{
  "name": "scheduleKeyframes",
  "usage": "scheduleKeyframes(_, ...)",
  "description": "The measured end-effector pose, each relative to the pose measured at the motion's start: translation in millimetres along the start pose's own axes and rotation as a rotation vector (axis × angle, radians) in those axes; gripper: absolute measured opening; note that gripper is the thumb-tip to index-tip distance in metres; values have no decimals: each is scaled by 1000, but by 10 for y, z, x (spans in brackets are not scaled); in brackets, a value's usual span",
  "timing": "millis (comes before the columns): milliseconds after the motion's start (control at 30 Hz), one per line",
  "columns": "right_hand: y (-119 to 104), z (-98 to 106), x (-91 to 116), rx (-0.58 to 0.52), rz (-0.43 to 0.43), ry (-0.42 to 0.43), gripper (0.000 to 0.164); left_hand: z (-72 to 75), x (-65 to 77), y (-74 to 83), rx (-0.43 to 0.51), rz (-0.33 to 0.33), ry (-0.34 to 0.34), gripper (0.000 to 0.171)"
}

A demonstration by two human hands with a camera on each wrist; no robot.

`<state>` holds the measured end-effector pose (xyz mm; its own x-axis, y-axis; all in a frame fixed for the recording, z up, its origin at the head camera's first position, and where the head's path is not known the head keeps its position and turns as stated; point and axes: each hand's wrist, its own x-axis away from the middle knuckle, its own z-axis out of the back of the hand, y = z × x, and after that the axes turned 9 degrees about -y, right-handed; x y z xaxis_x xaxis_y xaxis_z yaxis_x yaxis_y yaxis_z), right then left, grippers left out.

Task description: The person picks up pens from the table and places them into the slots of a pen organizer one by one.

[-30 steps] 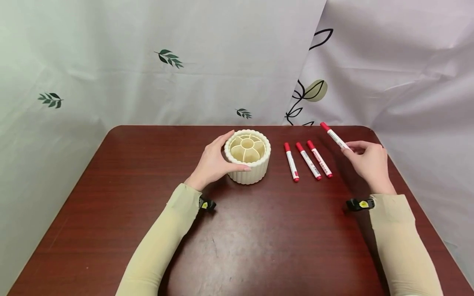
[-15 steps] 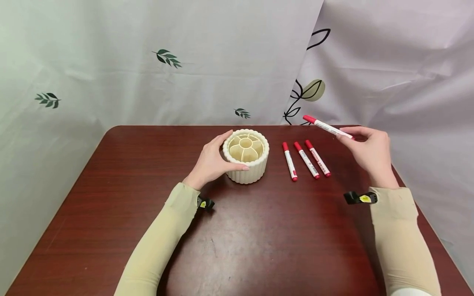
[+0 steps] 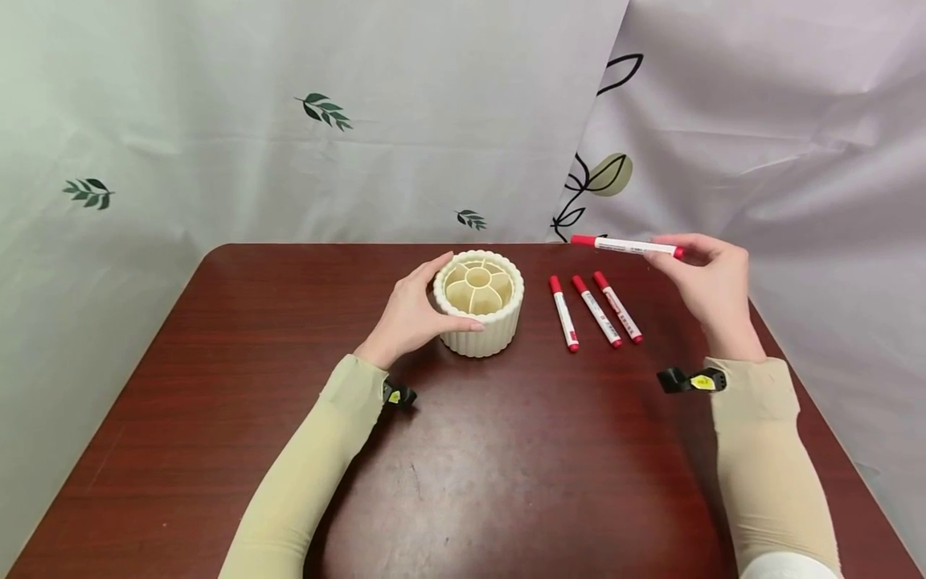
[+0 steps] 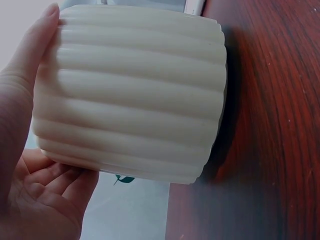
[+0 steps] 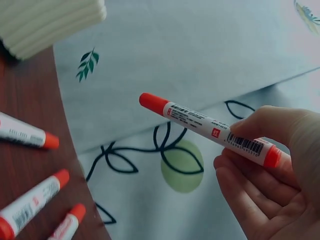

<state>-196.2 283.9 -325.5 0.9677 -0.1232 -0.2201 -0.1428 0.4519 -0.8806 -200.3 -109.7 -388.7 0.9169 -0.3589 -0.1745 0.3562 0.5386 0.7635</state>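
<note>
A cream fluted pen holder (image 3: 481, 336) with several compartments stands upright on the table. My left hand (image 3: 414, 312) grips it from the left, thumb along the front and fingers behind; the left wrist view shows the holder's ribbed side (image 4: 135, 95) close up. Above the table at the right, my right hand (image 3: 712, 281) pinches a white marker with red ends (image 3: 628, 246) near its tail. That marker lies almost level, its red cap pointing left. In the right wrist view the marker's barcode (image 5: 245, 144) sits by the thumb. No pen shows in the visible compartments.
Three more red-capped markers lie on the table between the hands: a left one (image 3: 564, 315), a middle one (image 3: 597, 312) and a right one (image 3: 618, 307). A patterned white cloth (image 3: 405, 121) hangs behind the dark red table (image 3: 492, 482).
My right hand has turned the marker from a slant to nearly level and brought it left, above the lying markers. The left hand keeps its grip on the pen holder.
</note>
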Motion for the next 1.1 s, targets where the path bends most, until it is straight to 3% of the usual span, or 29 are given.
scheduleKeyframes(100, -48, -51, -28, -60, 34, 7, 30, 4, 1, -2, -1, 1, 0, 119)
scheduleKeyframes(333, -251, -187, -74, -340, 101, -19, 29, 5, 2, -1, -9, -4, 1, 118)
scheduleKeyframes(567, -445, -305, -117, -493, 170, -43, 30, 4, -10, -13, -13, -12, -1, 118)
scheduleKeyframes(900, -619, -454, -79, -578, 248, -118, 28, 12, -11, 3, -2, -10, -4, 118)
scheduleKeyframes(1100, -644, -592, -17, -556, 277, -199, 30, 10, -17, -7, -4, -17, -5, 118)
